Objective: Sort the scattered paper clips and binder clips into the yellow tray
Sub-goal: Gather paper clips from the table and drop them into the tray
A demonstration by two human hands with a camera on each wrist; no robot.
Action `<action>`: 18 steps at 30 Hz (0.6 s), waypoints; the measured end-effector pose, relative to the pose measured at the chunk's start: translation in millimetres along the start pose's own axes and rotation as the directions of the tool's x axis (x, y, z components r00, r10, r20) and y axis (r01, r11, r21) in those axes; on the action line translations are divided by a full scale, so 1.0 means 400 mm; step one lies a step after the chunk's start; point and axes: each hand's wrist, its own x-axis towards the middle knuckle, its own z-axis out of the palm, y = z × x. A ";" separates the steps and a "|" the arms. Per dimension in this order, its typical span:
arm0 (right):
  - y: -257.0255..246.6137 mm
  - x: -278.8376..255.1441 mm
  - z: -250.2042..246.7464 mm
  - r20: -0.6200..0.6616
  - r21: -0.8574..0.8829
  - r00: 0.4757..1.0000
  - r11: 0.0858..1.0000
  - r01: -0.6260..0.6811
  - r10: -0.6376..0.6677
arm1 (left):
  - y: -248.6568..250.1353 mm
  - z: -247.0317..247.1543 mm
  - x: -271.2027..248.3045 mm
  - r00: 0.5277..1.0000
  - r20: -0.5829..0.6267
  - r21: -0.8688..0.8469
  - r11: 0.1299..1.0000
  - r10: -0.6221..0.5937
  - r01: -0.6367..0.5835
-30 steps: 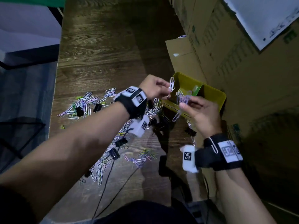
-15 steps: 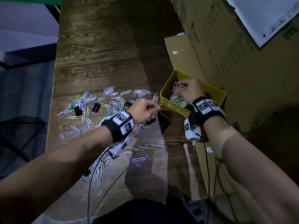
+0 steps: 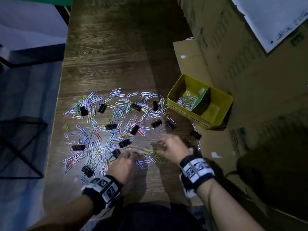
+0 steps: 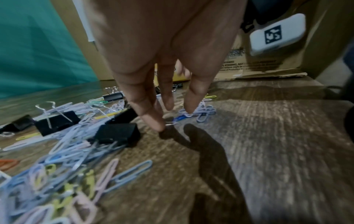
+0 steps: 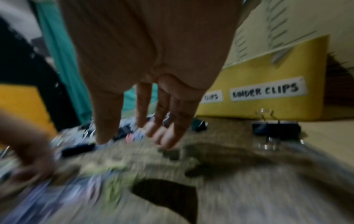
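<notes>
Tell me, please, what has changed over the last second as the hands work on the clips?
The right hand left the yellow tray, where it was half a second ago, and came back empty over the table. The left hand dropped from near the tray to the near edge of the paper clips, fingers extended. Tray and black binder clips stayed put.

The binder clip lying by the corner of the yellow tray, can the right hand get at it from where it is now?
Probably yes. The binder clip lies in the open just beside the right hand, whose fingers are spread and hold nothing; nothing lies over it.
</notes>
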 end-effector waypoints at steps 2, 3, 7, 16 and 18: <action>0.013 -0.013 0.077 0.077 -0.134 0.995 0.989 -0.058 0.068 | 0.017 0.031 0.007 0.999 -0.047 -0.015 1.000 0.025 -0.026; 0.016 -0.019 0.108 0.067 -0.188 0.996 0.981 -0.053 0.067 | 0.026 0.043 0.017 0.996 -0.066 -0.026 0.998 0.055 -0.057; 0.013 -0.030 0.174 0.000 -0.281 0.999 0.959 0.031 -0.032 | 0.056 0.056 0.057 0.984 -0.037 -0.036 0.984 0.172 -0.173; 0.003 -0.024 0.197 0.017 -0.301 0.998 0.951 0.065 -0.063 | 0.053 0.085 0.052 0.995 -0.025 0.118 0.989 0.098 -0.094; 0.002 -0.029 0.192 0.023 -0.263 0.999 0.963 0.050 -0.045 | 0.050 0.096 0.048 0.992 -0.035 0.132 0.984 0.122 -0.116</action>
